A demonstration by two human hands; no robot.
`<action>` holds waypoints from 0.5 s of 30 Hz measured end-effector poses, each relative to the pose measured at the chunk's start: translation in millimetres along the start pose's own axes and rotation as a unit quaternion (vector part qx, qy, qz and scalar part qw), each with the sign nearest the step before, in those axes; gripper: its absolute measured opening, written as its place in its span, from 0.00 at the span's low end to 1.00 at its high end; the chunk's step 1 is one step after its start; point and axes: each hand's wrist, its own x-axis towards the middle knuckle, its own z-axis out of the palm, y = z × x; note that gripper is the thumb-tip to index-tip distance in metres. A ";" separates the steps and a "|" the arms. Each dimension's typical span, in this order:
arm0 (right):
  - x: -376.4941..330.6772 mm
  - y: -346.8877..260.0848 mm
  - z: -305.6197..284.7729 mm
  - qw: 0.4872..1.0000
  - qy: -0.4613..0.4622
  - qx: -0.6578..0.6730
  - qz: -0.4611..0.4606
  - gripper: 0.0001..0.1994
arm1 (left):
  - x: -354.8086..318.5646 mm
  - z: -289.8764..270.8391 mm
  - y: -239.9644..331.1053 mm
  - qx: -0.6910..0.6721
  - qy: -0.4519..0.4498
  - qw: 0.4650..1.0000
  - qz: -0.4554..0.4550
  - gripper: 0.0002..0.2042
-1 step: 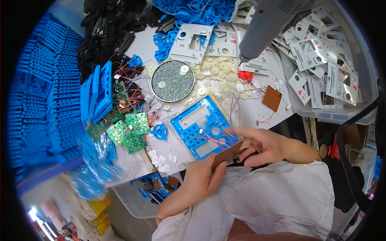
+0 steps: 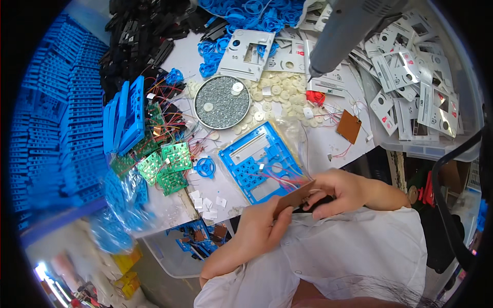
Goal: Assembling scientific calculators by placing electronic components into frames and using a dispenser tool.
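Note:
My left hand [image 2: 259, 220] is closed on one end of a brown circuit board [image 2: 297, 197], thumb on the near face, and holds it on edge above my lap. At the board's other end my right hand [image 2: 341, 192] has its fingers curled in; what they grip is hidden, though something small and dark shows beside them. Thin pink and purple wires [image 2: 282, 177] run next to the board. Just beyond, a blue plastic casing [image 2: 262, 161] with button holes and slots lies on a clear bag on the table.
A round tin of small screws [image 2: 222, 102] stands among pale discs [image 2: 280, 87]. Overhead hangs a grey electric screwdriver [image 2: 334, 46]. Green circuit boards [image 2: 174, 159] and stacked blue casings [image 2: 84, 102] are on the left. A bin of white panels [image 2: 405, 77] sits at right; another brown board [image 2: 348, 127] lies nearby.
The board and my left hand have shifted slightly to the right. My right hand has moved a little down, its fingers more curled. The table things look the same.

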 end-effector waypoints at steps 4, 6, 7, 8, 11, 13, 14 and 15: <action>2.5 -13.0 -10.0 0.984 -0.095 -0.128 0.077 0.32 | 0.6 13.2 -4.6 -0.006 -0.016 0.999 0.039 0.07; 10.8 -16.4 -19.3 0.963 -0.165 -0.213 0.018 0.32 | 0.4 13.1 -7.3 0.008 -0.058 0.996 0.063 0.06; 17.9 -7.4 -21.8 0.953 -0.172 -0.238 -0.075 0.31 | 0.5 13.9 -8.5 0.012 -0.074 0.994 0.079 0.06; 23.9 -2.7 -23.2 0.934 -0.179 -0.259 -0.167 0.30 | 0.2 14.1 -9.4 0.016 -0.090 0.991 0.096 0.06; 29.6 -18.6 -21.0 0.948 -0.157 -0.257 -0.108 0.26 | 2.2 7.5 -8.0 0.024 -0.086 0.993 0.079 0.07; 35.4 -0.9 -19.0 0.960 -0.098 -0.192 -0.180 0.24 | -4.4 3.0 -8.5 -0.063 -0.082 0.994 -0.032 0.07; 37.3 -0.6 -19.6 0.960 -0.092 -0.196 -0.179 0.21 | -8.5 1.3 -9.4 -0.107 -0.079 0.987 -0.087 0.08; 40.6 -0.3 -21.2 0.960 -0.086 -0.199 -0.177 0.18 | -12.4 1.2 -13.1 -0.180 -0.071 0.974 -0.114 0.10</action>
